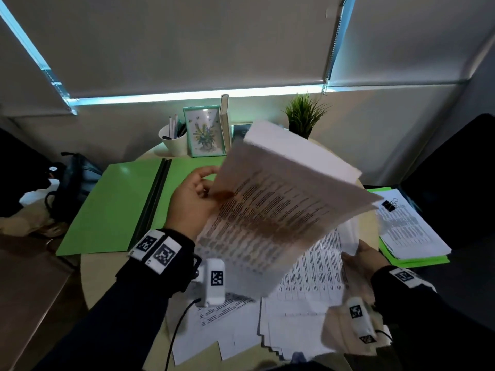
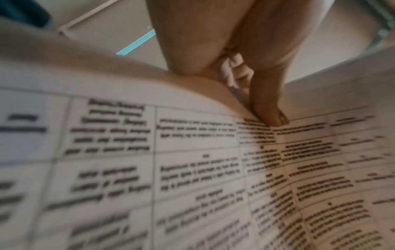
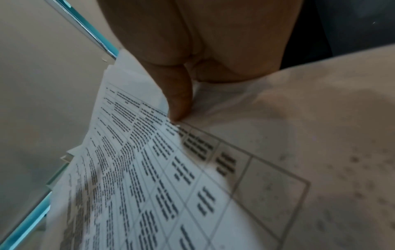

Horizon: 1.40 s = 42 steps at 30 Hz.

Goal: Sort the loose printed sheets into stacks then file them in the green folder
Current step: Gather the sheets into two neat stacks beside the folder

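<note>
My left hand (image 1: pixel 198 195) holds up a thick bundle of printed sheets (image 1: pixel 278 204) by its left edge, tilted above the table; its thumb (image 2: pixel 267 108) presses on the printed page (image 2: pixel 192 160). My right hand (image 1: pixel 361 257) pinches the lower right edge of printed sheets (image 3: pixel 149 169) with its thumb (image 3: pixel 177 94) on top. More loose printed sheets (image 1: pixel 230 328) lie spread on the round table below. The green folder (image 1: pixel 115 207) lies open at the left back of the table.
A second green folder (image 1: pixel 417 259) with a clipped stack of sheets (image 1: pixel 407 228) and a black binder clip (image 1: pixel 388 205) lies at the right. A pen cup (image 1: pixel 174 140), framed picture (image 1: pixel 205 131), book (image 1: pixel 225 124) and potted plant (image 1: pixel 304 115) stand at the back. A bag (image 1: pixel 72 183) sits left.
</note>
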Motion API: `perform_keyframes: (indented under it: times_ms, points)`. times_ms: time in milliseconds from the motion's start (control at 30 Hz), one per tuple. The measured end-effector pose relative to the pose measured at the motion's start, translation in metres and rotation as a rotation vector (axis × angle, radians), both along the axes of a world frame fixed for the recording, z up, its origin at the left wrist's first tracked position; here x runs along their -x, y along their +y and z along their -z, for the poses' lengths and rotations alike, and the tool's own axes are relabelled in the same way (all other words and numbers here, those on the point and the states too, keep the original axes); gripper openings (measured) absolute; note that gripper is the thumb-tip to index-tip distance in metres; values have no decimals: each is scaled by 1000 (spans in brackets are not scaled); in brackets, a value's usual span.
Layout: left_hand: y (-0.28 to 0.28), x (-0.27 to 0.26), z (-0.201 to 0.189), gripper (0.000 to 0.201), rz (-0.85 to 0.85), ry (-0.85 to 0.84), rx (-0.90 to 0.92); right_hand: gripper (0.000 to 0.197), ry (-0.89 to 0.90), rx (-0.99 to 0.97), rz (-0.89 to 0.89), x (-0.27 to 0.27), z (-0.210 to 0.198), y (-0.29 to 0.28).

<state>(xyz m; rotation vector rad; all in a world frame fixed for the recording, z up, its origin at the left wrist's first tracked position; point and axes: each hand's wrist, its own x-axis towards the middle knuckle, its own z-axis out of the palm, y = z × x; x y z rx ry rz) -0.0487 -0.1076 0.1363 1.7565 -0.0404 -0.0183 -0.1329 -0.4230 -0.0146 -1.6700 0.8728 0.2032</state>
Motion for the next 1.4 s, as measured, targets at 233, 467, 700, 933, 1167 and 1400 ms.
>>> perform_keyframes:
  times_ms: [233, 467, 700, 933, 1167, 1400]
  points:
    - [-16, 6, 50, 62, -47, 339, -235, 32, -156, -252, 43, -11, 0, 14]
    - [-34, 13, 79, 51, -80, 458, -289, 40, -167, -439, -41, -12, -15, 36]
    - [-31, 10, 109, 62, 61, 570, -292, 40, -79, -351, -58, -16, -9, 35]
    - [-36, 13, 125, 55, 47, 596, -398, 37, -82, -322, -57, -20, 0, 39]
    - [-14, 8, 144, 25, 247, 622, -391, 30, 21, -68, -140, -16, 19, 24]
    - [53, -20, 163, 27, 21, 438, -835, 31, 124, -14, -13, -17, 48, -25]
